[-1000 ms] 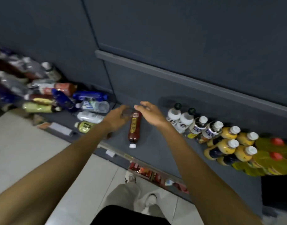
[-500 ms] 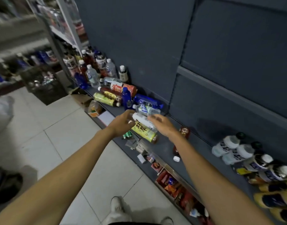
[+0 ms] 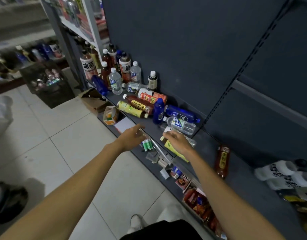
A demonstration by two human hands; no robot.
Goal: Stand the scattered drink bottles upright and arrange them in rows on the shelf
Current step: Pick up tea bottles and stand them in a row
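while your left hand (image 3: 131, 136) hovers open-fingered at the shelf (image 3: 210, 149) edge, your right hand (image 3: 177, 140) rests on the lying yellow-labelled bottle (image 3: 173, 149), its grasp hidden.

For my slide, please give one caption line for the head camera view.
Right hand reaches over a lying yellow-label bottle; left hand hovers open at the shelf edge, amid scattered bottles.

This is a small shop, a convenience store by its fittings. A dark metal display shelf (image 3: 239, 177) with a slotted back panel (image 3: 184, 49) runs along a white tiled floor (image 3: 66, 139). Packaged drink bottles (image 3: 142, 104) lie and stand on it, beyond the reaching hands. Snack packets (image 3: 197, 200) fill the lower tier nearer the person. Farther off, a second rack (image 3: 76, 25) holds more bottled stock.
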